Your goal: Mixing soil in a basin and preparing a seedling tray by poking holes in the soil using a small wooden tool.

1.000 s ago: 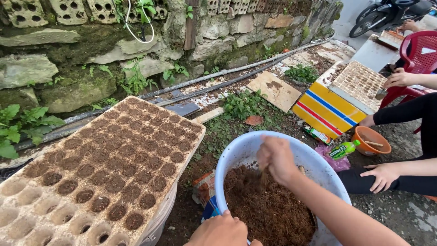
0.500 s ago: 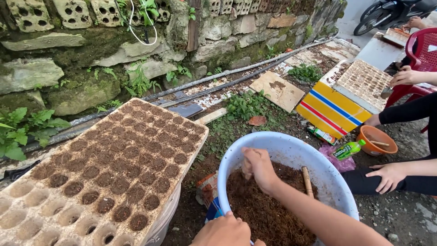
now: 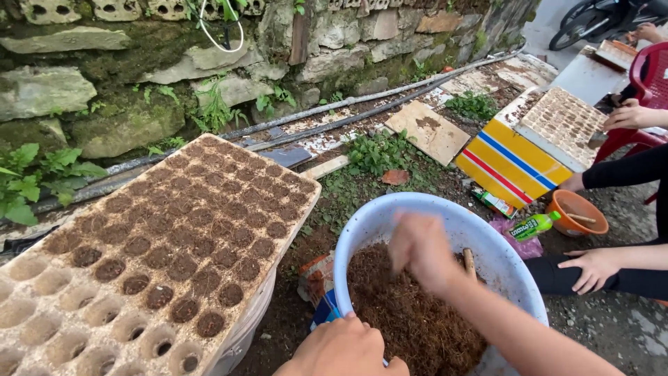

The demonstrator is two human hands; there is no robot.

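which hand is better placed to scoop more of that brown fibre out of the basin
Right. The right hand is already inside the basin, just above the brown fibre. The left hand is at the basin's near rim.

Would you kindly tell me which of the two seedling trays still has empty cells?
The large seedling tray beside the blue basin: its nearest rows are bare hollows. The far small tray on the striped box appears filled throughout.

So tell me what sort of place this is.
Probably an outdoor yard used for seedling work: a mossy stone wall, a seed tray partly filled with soil, and a basin of brown fibre.
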